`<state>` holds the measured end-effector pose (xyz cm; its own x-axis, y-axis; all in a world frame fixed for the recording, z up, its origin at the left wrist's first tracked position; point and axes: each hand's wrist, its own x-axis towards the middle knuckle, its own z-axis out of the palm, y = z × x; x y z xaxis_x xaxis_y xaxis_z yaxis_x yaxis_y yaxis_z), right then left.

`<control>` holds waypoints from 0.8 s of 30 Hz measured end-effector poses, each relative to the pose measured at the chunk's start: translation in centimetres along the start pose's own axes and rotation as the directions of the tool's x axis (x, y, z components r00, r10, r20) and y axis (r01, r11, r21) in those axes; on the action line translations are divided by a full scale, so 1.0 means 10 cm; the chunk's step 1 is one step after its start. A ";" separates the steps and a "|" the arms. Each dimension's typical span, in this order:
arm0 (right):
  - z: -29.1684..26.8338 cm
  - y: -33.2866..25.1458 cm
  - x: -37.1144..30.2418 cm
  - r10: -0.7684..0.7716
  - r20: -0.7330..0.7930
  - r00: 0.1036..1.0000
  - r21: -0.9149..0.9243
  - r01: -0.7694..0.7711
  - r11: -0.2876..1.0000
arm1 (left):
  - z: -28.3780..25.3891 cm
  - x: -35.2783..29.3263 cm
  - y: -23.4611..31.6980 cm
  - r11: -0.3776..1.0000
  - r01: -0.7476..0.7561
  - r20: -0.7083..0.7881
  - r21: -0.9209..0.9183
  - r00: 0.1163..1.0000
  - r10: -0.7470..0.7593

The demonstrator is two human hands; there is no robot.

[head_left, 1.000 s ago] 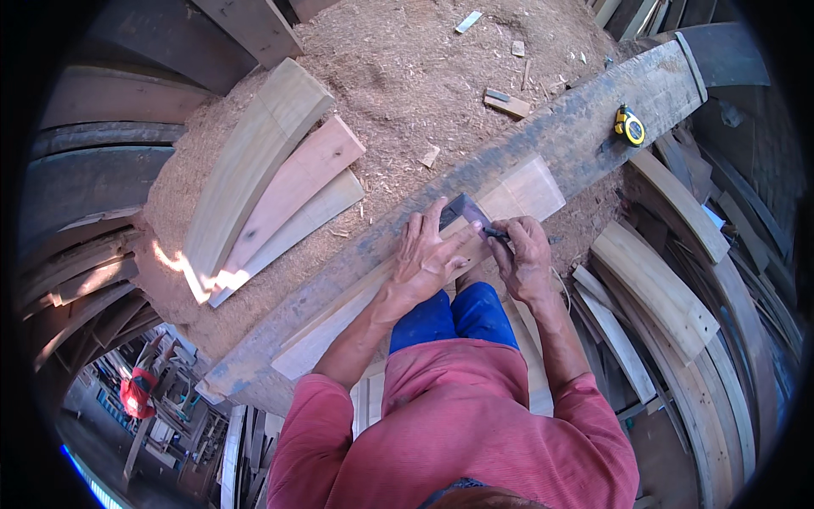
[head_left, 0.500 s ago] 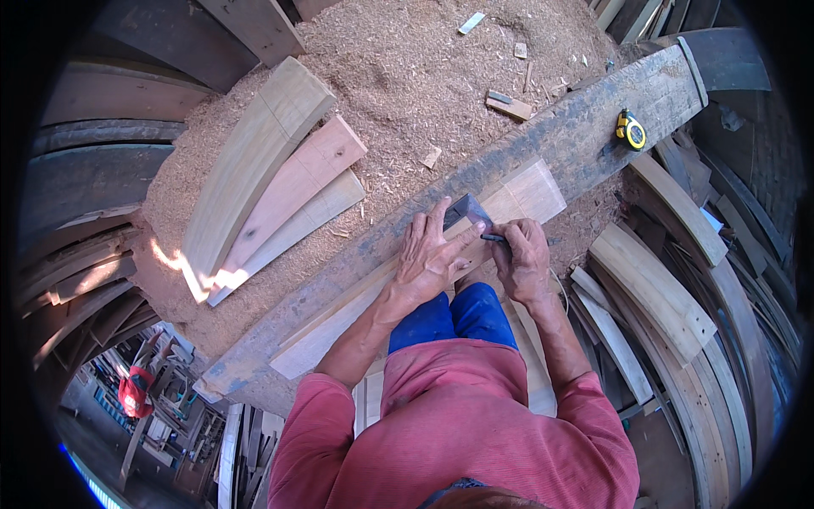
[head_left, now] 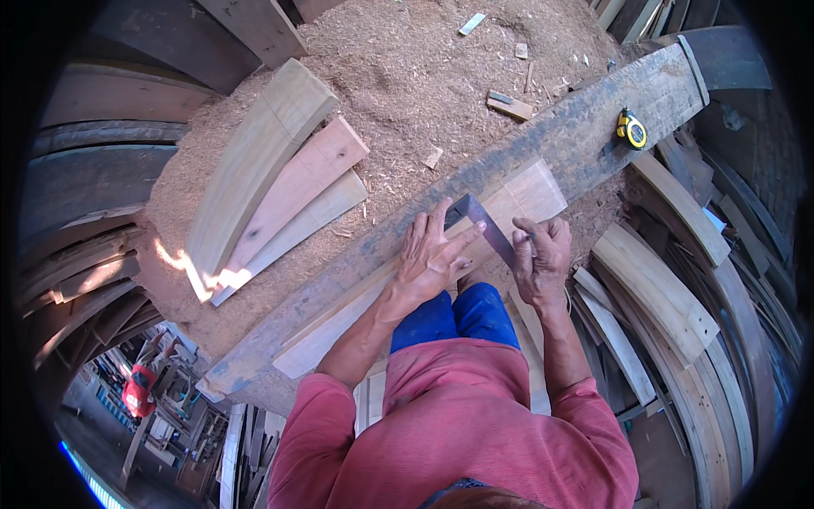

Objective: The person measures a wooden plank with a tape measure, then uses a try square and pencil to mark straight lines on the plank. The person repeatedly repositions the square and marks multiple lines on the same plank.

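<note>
A pale plank (head_left: 530, 191) lies along a thick, worn wooden beam (head_left: 356, 237) in front of me. Across the plank rests a dark metal try square (head_left: 492, 227). My left hand (head_left: 431, 257) grips the square near its corner and holds it against the plank, fingers spread. Just right of the square's blade, my right hand (head_left: 543, 256) is raised with its fingers curled closed around a thin dark pencil, mostly hidden by the fingers.
A yellow and black tape measure (head_left: 631, 130) sits on the beam's far right. Cut boards (head_left: 297, 178) lie on sawdust (head_left: 398, 76) at left. Stacked curved timbers (head_left: 657, 293) stand at right. A person in red (head_left: 139, 392) is at the far lower left.
My right hand has moved right, away from the left thumb and the square, uncovering more of the blade. My left hand and the square have stayed in place.
</note>
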<state>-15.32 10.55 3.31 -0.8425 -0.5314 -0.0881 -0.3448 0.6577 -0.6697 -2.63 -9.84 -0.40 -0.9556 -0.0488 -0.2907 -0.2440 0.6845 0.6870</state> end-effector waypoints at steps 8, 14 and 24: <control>-0.02 -0.05 0.25 -0.066 0.089 0.994 0.293 0.037 0.955 | -0.03 0.03 0.03 1.000 -0.013 -0.005 0.027 1.000 0.013; -0.36 0.06 0.04 -0.090 0.216 0.972 0.181 0.051 0.982 | -0.04 0.02 0.03 1.000 -0.002 0.012 0.007 1.000 0.002; -0.45 -0.01 -0.49 0.064 0.200 0.978 0.126 -0.090 0.988 | -0.07 -0.02 0.19 0.998 0.022 -0.045 0.052 0.999 -0.020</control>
<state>-13.03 15.51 7.12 -0.7627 -0.5847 -0.2764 -0.2124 0.6301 -0.7469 -2.99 -9.06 1.40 -0.9569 -0.0951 -0.2745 -0.2565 0.7199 0.6450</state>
